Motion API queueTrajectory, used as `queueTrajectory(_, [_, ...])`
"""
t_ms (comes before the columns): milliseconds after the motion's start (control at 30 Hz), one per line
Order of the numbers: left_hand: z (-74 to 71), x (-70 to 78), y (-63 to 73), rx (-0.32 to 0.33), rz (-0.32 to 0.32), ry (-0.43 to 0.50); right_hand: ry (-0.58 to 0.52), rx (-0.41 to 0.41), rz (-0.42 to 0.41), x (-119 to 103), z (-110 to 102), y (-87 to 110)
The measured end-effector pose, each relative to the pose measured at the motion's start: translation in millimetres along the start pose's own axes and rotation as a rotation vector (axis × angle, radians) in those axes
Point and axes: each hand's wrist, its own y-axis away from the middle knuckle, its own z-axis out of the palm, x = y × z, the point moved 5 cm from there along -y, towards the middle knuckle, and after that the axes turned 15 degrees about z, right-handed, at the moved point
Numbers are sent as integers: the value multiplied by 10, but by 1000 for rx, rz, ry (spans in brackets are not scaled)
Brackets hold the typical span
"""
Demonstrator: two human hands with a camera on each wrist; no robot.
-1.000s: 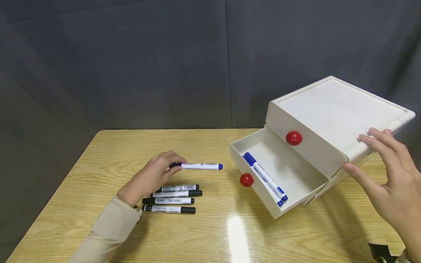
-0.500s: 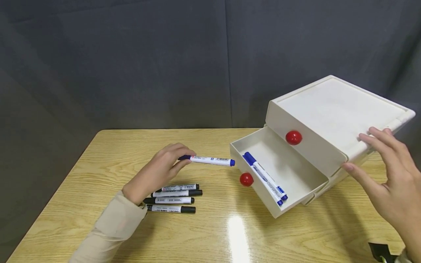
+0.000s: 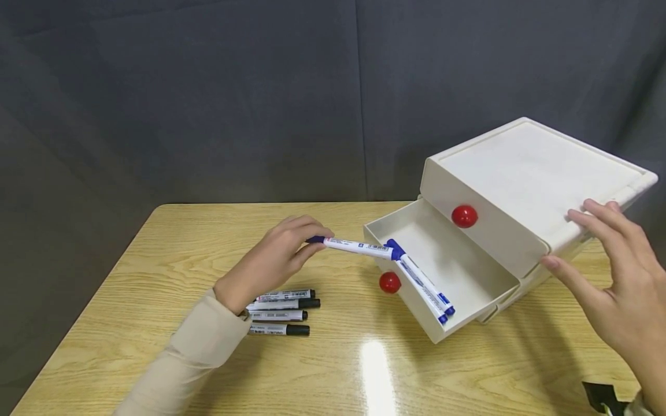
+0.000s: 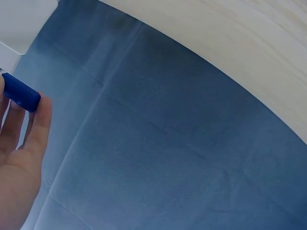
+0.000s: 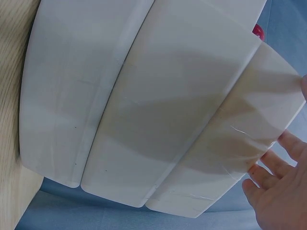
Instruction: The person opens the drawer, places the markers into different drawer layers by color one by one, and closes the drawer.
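Observation:
My left hand (image 3: pixel 278 259) pinches a blue-capped whiteboard marker (image 3: pixel 359 247) by its cap. The marker's far end overlaps the near left rim of the open drawer (image 3: pixel 458 271) in the head view. In the left wrist view the blue cap (image 4: pixel 21 92) sits between thumb and fingers. Two blue markers (image 3: pixel 421 283) lie side by side along the drawer's front wall. My right hand (image 3: pixel 621 283) rests its fingertips on the top right edge of the white drawer cabinet (image 3: pixel 541 173), fingers spread. In the right wrist view, those fingers touch the cabinet's edge.
Several black-capped markers (image 3: pixel 281 315) lie in a row on the wooden table (image 3: pixel 322 370), partly behind the left sleeve. Red round knobs stick out from the upper drawer (image 3: pixel 465 216) and the open drawer's front. A dark curtain (image 3: pixel 234 104) hangs behind the table.
My left hand has carried the blue marker rightward and slightly up from above the table, bringing its end over the drawer's rim. The right hand has stayed on the cabinet.

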Motion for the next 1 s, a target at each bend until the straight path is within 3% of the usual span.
queueTrajectory(433, [75, 100, -266, -33, 29, 17, 14, 0, 7, -8, 5, 8])
queueTrajectory(633, [87, 167, -401, -31, 72, 22, 5, 3, 3, -14, 3, 10])
queueTrajectory(1000, [188, 247, -602, -88, 92, -4, 11, 2, 6, -28, -2, 26])
